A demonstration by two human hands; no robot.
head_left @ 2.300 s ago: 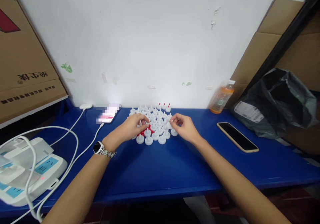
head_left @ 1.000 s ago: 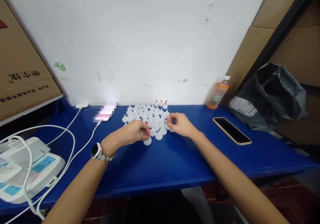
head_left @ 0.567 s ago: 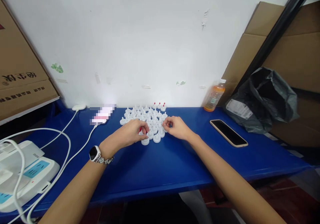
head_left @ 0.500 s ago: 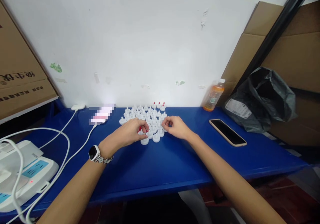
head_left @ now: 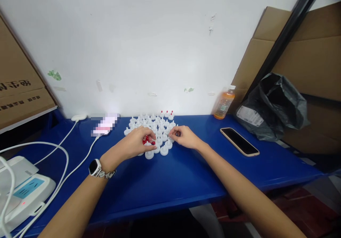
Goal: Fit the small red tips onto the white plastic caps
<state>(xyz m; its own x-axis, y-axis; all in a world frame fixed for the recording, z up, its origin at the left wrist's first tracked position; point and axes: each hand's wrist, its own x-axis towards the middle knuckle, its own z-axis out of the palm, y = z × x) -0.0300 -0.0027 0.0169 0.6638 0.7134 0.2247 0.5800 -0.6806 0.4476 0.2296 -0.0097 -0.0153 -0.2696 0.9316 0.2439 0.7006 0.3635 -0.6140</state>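
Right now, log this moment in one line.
left hand: open by red pieces | right hand: by white caps, grip unclear | bottle: right of both hands

It looked like a workshop corner: white nozzle caps [head_left: 161,128] clustered on a blue tabletop [head_left: 165,184], with cardboard [head_left: 247,62] by the scuffed wall [head_left: 149,46].

Head-worn camera, facing forward, down over table [head_left: 165,181].
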